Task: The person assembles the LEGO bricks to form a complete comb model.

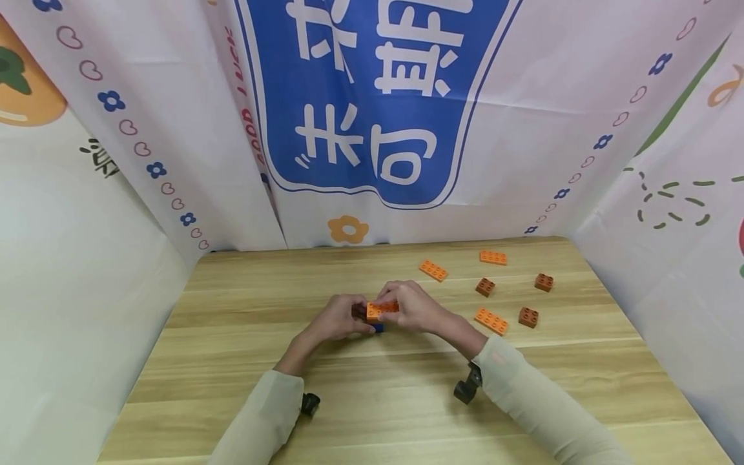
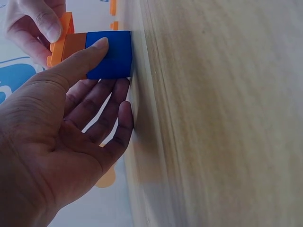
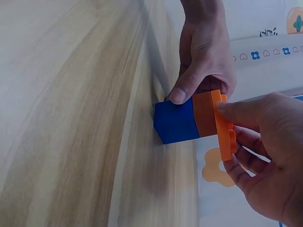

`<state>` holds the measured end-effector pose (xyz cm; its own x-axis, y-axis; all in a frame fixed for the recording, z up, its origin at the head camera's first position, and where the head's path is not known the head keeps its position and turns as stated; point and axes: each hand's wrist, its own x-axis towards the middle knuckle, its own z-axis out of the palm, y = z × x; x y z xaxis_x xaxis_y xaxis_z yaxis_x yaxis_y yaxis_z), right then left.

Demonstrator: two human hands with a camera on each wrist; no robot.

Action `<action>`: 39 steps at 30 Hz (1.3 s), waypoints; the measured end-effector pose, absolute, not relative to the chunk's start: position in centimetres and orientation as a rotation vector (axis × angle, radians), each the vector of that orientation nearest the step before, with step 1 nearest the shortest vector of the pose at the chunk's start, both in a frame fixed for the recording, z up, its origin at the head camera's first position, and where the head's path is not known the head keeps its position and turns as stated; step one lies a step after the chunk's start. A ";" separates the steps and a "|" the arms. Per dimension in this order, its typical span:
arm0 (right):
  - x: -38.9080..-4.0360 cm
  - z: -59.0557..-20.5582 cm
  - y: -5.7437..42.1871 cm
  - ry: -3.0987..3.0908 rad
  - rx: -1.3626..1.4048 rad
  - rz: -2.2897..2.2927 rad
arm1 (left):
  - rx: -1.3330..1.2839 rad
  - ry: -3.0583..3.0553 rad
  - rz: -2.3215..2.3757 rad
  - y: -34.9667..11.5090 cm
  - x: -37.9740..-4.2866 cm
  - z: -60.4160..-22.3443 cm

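A small stack stands on the wooden table (image 1: 325, 413): a large blue block (image 2: 116, 59) at the bottom, a brown brick (image 3: 203, 115) on it, and a thin orange brick (image 3: 223, 127) across the top, sticking out past one side. My left hand (image 1: 340, 318) grips the blue block low down, thumb on its near face and fingers behind. The orange brick is pinched by my right hand (image 1: 409, 307), its thumb and fingers at the edges. In the head view the hands cover much of the stack.
To the right lie thin orange bricks (image 1: 433, 270) and small brown bricks (image 1: 485, 287), all loose with studs up. One more orange brick (image 1: 491, 321) lies nearest the right forearm. A printed cloth (image 1: 511, 161) hangs behind the table and along both sides.
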<state>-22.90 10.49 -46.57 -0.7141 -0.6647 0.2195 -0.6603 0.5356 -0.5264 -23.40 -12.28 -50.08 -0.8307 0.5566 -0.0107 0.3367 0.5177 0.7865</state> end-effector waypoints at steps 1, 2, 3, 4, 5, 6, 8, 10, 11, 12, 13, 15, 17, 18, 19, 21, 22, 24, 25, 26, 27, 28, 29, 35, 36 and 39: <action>-22.9 -46.6 10.5 2.748 -1.178 -0.943 | 0.755 2.499 1.211 -12.3 -23.4 -50.1; -22.8 -46.7 10.4 2.748 -1.170 -0.949 | 0.756 2.498 1.213 -12.4 -23.4 -50.1; -22.8 -46.7 10.4 2.748 -1.165 -0.955 | 0.759 2.501 1.211 -12.4 -23.4 -50.1; -22.8 -46.8 10.4 2.747 -1.160 -0.960 | 0.761 2.506 1.205 -12.5 -23.4 -50.1; -22.8 -46.8 10.3 2.747 -1.156 -0.966 | 0.763 2.510 1.201 -12.5 -23.4 -50.1; -22.8 -46.9 10.3 2.750 -1.154 -0.968 | 0.766 2.515 1.197 -12.5 -23.4 -50.1; -22.7 -46.9 10.2 2.757 -1.159 -0.973 | 0.774 2.521 1.191 -12.7 -23.5 -50.0; -22.8 -46.9 10.1 2.763 -1.157 -0.975 | 0.779 2.522 1.189 -12.8 -23.5 -50.0; -22.8 -46.9 10.1 2.766 -1.156 -0.977 | 0.781 2.519 1.192 -12.8 -23.6 -50.0; -22.8 -46.9 10.0 2.767 -1.157 -0.982 | 0.781 2.517 1.195 -12.9 -23.6 -50.0; -22.8 -46.8 10.0 2.765 -1.157 -0.988 | 0.779 2.514 1.201 -12.9 -23.6 -49.9; -22.9 -46.8 9.9 2.762 -1.154 -0.997 | 0.773 2.515 1.207 -13.0 -23.6 -49.8; -22.9 -46.9 9.8 2.762 -1.157 -1.004 | 0.766 2.517 1.210 -13.0 -23.6 -49.8; -22.9 -46.9 9.8 2.764 -1.159 -1.007 | 0.765 2.517 1.213 -13.0 -23.5 -49.7; -22.9 -47.0 9.8 2.766 -1.159 -1.011 | 0.768 2.518 1.214 -13.1 -23.6 -49.8; -22.8 -47.1 9.9 2.767 -1.156 -1.019 | 0.768 2.515 1.216 -13.0 -23.6 -49.9; -22.8 -47.1 10.0 2.766 -1.152 -1.027 | 0.767 2.511 1.219 -13.0 -23.6 -49.9; -22.7 -47.2 10.0 2.760 -1.145 -1.041 | 0.770 2.505 1.227 -13.0 -23.7 -50.0; -22.7 -47.2 10.1 2.754 -1.142 -1.050 | 0.767 2.502 1.231 -13.0 -23.7 -50.1; -22.6 -47.2 10.1 2.749 -1.142 -1.057 | 0.761 2.498 1.236 -13.0 -23.7 -50.1; -22.6 -47.2 10.2 2.745 -1.148 -1.069 | 0.759 2.494 1.242 -12.9 -23.7 -50.1; -22.6 -47.2 10.3 2.740 -1.149 -1.085 | 0.759 2.493 1.245 -12.9 -23.7 -50.1; -22.6 -47.3 10.4 2.735 -1.146 -1.097 | 0.757 2.490 1.248 -12.9 -23.7 -50.1; -22.5 -48.0 11.6 2.732 -1.103 -1.154 | 0.749 2.481 1.236 -12.6 -23.6 -50.4; -22.5 -48.0 11.9 2.733 -1.093 -1.164 | 0.751 2.485 1.229 -12.5 -23.6 -50.4; -22.5 -47.9 12.6 2.734 -1.077 -1.203 | 0.763 2.491 1.221 -12.5 -23.6 -50.4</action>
